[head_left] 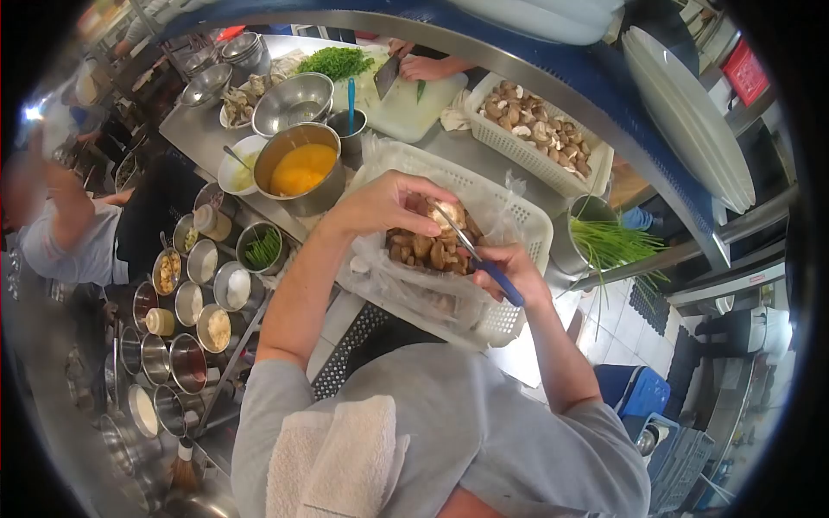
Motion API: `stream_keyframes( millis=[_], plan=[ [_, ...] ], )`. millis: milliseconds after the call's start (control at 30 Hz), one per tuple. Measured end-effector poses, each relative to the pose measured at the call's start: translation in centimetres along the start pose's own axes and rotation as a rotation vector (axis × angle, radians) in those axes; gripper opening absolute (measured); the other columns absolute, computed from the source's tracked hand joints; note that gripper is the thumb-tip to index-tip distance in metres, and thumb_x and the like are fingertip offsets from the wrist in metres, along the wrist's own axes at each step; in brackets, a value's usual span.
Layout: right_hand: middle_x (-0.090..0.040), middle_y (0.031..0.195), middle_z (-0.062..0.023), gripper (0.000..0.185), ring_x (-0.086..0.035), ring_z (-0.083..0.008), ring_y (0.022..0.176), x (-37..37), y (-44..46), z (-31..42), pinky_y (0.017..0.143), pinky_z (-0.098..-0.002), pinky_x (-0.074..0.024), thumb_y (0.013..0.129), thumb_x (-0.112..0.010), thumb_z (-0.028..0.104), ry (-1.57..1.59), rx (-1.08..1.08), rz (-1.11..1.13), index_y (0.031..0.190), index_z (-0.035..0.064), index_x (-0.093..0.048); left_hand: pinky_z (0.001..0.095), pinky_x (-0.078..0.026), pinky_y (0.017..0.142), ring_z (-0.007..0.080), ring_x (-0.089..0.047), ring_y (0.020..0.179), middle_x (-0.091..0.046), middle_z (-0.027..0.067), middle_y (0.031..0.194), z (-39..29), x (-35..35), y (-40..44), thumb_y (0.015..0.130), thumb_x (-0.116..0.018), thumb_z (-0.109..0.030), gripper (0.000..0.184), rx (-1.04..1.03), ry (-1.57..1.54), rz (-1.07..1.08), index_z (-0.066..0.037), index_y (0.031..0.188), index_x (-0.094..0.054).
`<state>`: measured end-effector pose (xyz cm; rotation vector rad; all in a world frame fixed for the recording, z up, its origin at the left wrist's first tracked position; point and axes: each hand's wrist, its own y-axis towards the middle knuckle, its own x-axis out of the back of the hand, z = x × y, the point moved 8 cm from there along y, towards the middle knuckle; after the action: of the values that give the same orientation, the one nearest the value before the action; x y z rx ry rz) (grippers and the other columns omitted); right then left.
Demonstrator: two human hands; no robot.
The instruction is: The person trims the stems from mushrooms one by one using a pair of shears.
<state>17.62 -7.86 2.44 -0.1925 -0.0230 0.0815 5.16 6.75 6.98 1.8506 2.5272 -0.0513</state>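
Note:
My left hand (393,204) pinches a mushroom (446,217), its pale underside turned up. My right hand (515,266) is closed around blue-handled scissors (498,278), whose metal blades reach up to the mushroom's underside. Below both hands, more brown mushrooms (420,249) lie in a clear plastic bag (380,274). The bag lines a white perforated basket (539,226) in front of me. Part of the right-hand fingers' grip is hidden behind the handle.
A second basket (596,178) of mushrooms stands farther back. To its left, a co-worker's hand (423,68) and knife work over a cutting board (406,121). A pot of orange liquid (302,169) and several ingredient bowls are at left. Long green stalks (617,242) stand at right; a shelf rail arches overhead.

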Motion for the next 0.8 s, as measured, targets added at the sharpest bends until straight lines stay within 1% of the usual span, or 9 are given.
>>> stream_keyframes(
  millis=[133,233,433,567,600,633,700,767,800],
  plan=[
    [-0.056,0.070,0.0038,0.055,-0.046,-0.0033,0.054,0.4,-0.7,-0.7,0.047,-0.0223,-0.0356,0.083,-0.083,0.022,0.004,-0.088,0.046,0.130,0.0007,-0.063,0.0289,-0.052,0.090,0.0130,-0.064,0.103,-0.067,0.0084,0.119,0.4,-0.7,-0.1,0.077,-0.078,0.005,0.051,0.025,-0.049,0.045,0.001,0.126,-0.064],
    [-0.059,0.079,0.0026,0.064,-0.050,-0.0037,0.063,0.8,-1.1,-2.3,0.054,-0.0222,-0.0402,0.081,-0.085,0.025,0.059,0.156,0.082,0.135,0.0016,-0.058,0.0286,-0.053,0.090,0.0135,-0.064,0.103,-0.067,0.0082,0.119,1.6,-0.2,0.1,0.078,-0.077,0.006,0.051,0.031,-0.085,0.043,0.001,0.127,-0.063],
    [-0.057,0.081,0.0024,0.069,-0.052,-0.0066,0.068,4.2,-4.8,-5.1,0.059,-0.0230,-0.0429,0.082,-0.083,0.034,0.160,0.159,-0.198,0.136,0.0001,-0.056,0.0268,-0.053,0.085,0.0140,-0.066,0.095,-0.069,0.0081,0.110,4.6,2.8,2.8,0.080,-0.078,-0.001,0.044,0.138,-0.073,-0.088,0.001,0.122,-0.065],
    [-0.057,0.080,0.0028,0.064,-0.052,-0.0065,0.065,4.8,-5.0,-5.5,0.057,-0.0224,-0.0429,0.084,-0.081,0.033,0.245,0.258,-0.399,0.132,-0.0017,-0.058,0.0267,-0.054,0.077,0.0138,-0.066,0.090,-0.068,0.0077,0.102,2.8,1.8,10.7,0.083,-0.079,-0.019,0.037,0.076,0.115,-0.111,0.001,0.112,-0.068],
    [-0.058,0.076,0.0001,0.074,-0.054,-0.0084,0.060,4.6,-5.0,-5.8,0.056,-0.0217,-0.0431,0.079,-0.083,0.042,0.242,0.222,-0.438,0.131,-0.0044,-0.057,0.0261,-0.053,0.074,0.0133,-0.065,0.085,-0.068,0.0067,0.099,1.6,1.7,13.7,0.083,-0.079,-0.023,0.038,-0.010,0.168,-0.096,0.001,0.110,-0.068],
    [-0.059,0.077,0.0001,0.071,-0.054,-0.0079,0.061,4.5,-5.0,-6.0,0.056,-0.0217,-0.0431,0.080,-0.083,0.037,0.203,0.223,-0.457,0.131,-0.0046,-0.057,0.0255,-0.052,0.072,0.0129,-0.064,0.081,-0.068,0.0057,0.096,0.4,1.7,16.9,0.083,-0.080,-0.028,0.039,-0.094,0.215,-0.083,0.000,0.108,-0.069],
    [-0.061,0.078,0.0002,0.065,-0.054,-0.0071,0.062,4.4,-5.0,-6.6,0.055,-0.0217,-0.0430,0.081,-0.084,0.027,0.117,0.213,-0.485,0.131,-0.0052,-0.057,0.0243,-0.050,0.069,0.0121,-0.061,0.075,-0.068,0.0043,0.093,-1.2,3.3,22.5,0.083,-0.078,-0.028,0.038,-0.153,0.319,-0.287,0.000,0.107,-0.069],
    [-0.062,0.079,0.0003,0.063,-0.054,-0.0065,0.063,4.3,-5.3,-6.6,0.055,-0.0220,-0.0433,0.081,-0.084,0.020,0.085,0.202,-0.500,0.131,-0.0058,-0.056,0.0239,-0.050,0.067,0.0110,-0.061,0.074,-0.068,0.0042,0.090,-1.5,5.5,27.0,0.084,-0.077,-0.027,0.035,-0.204,0.913,-0.390,0.000,0.105,-0.070],
    [-0.062,0.079,0.0003,0.062,-0.054,-0.0062,0.064,4.3,-5.2,-6.3,0.055,-0.0222,-0.0434,0.081,-0.084,0.017,0.071,0.201,-0.507,0.131,-0.0061,-0.056,0.0237,-0.050,0.067,0.0105,-0.061,0.073,-0.068,0.0043,0.089,-1.9,5.7,27.0,0.084,-0.077,-0.026,0.033,-0.226,0.905,-0.426,-0.001,0.103,-0.070]
  ],
)
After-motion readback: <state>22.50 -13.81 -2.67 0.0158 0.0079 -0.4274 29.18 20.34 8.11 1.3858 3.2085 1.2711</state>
